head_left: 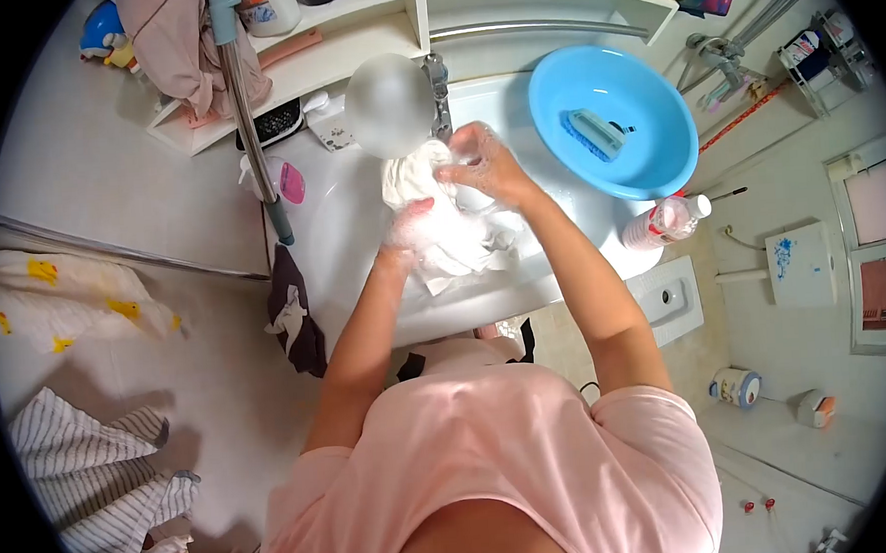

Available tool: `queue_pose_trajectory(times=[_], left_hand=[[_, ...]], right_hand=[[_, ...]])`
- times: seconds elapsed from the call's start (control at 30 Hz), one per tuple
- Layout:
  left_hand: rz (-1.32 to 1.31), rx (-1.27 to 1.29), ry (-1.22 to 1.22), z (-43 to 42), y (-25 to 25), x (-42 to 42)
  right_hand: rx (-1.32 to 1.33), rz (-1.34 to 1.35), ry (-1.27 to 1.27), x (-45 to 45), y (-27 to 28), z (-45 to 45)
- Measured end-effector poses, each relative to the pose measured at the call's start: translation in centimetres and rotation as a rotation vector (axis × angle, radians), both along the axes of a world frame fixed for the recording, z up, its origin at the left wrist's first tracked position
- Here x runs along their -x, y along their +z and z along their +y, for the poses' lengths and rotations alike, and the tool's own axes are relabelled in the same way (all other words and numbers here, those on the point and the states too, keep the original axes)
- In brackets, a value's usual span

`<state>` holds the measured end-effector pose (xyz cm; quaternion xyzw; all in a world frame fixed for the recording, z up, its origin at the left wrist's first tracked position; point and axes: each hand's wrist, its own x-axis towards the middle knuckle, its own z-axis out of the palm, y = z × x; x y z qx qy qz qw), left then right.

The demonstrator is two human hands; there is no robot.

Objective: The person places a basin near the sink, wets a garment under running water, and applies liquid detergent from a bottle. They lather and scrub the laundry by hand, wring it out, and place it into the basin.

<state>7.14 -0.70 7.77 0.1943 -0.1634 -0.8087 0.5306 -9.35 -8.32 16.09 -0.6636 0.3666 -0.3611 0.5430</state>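
Note:
A soapy white cloth (pixel 451 238) lies bunched in the white sink (pixel 348 271), below the metal faucet (pixel 438 91). Suds cover my left hand (pixel 410 225), which presses on the cloth from the left; its fingers are partly hidden by foam and fabric. On the right side of the cloth is my right hand (pixel 484 164), foamy too, with its thumb and fingers apart in a curve and the fingertips near the cloth's upper edge.
A blue basin (pixel 544 101) holding a brush (pixel 596 135) sits at the sink's right. Near it stands a pink bottle (pixel 656 225). A metal pole (pixel 247 127) and a dark cloth (pixel 295 324) are at the left. Shelves (pixel 352 61) run behind the faucet.

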Motion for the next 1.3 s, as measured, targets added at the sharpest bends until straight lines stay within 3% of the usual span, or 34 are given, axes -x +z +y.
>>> queue_pose_trajectory(times=[0.03, 0.13, 0.23, 0.33, 0.4, 0.6, 0.7, 0.83, 0.87, 1.0, 1.1, 1.13, 1.23, 1.3], left_hand=[[0.055, 0.003, -0.097, 0.2, -0.4, -0.1], [0.230, 0.023, -0.315, 0.3, -1.1, 0.2], [-0.416, 0.243, -0.220, 0.4, -4.3, 0.1], [-0.171, -0.153, -0.204, 2.8, 1.3, 0.7], [-0.204, -0.222, -0.144, 2.3, 2.4, 1.0], [-0.821, 0.011, 0.335, 1.4, 0.0, 2.3], [-1.090, 0.043, 0.440, 2.0, -0.4, 2.6], [-1.339, 0.019, 0.438, 2.9, 0.2, 3.1], [-1.368, 0.046, 0.451, 3.2, 0.3, 3.3], [-1.442, 0.231, 0.558, 5.0, -0.4, 2.7], [-0.704, 0.320, 0.420, 4.6, 0.8, 0.5], [-0.758, 0.196, 0.367, 4.8, 1.2, -0.3], [-0.311, 0.127, 0.149, 6.1, 5.0, -1.0], [-0.278, 0.090, 0.121, 6.3, 3.5, -1.0]], right_hand=[[0.150, 0.011, -0.053, 0.0, -0.5, -0.1], [-0.046, -0.227, 0.241, -1.3, 0.3, 0.0], [-0.197, -0.160, 0.416, -2.2, -0.5, -0.6], [-0.128, -0.010, 0.313, -3.3, -1.1, -0.5], [-0.086, 0.097, 0.207, -4.4, -2.1, -0.6], [0.328, 0.543, 0.049, -7.5, -1.3, 1.4], [0.323, 0.641, 0.109, -8.6, -4.3, 1.4], [0.199, 0.721, -0.070, -8.6, -6.3, 2.0], [0.027, 0.695, -0.093, -8.3, -6.3, 1.9], [-0.198, 0.586, 0.094, -7.0, -5.4, 0.9], [-0.465, 0.061, 0.281, -3.5, -3.3, 1.1], [-0.416, -0.007, 0.329, -3.2, -3.4, 1.0], [-0.333, -0.230, 0.465, -3.3, -3.4, 0.6], [-0.376, -0.399, 0.569, -5.0, -2.2, 0.6]])
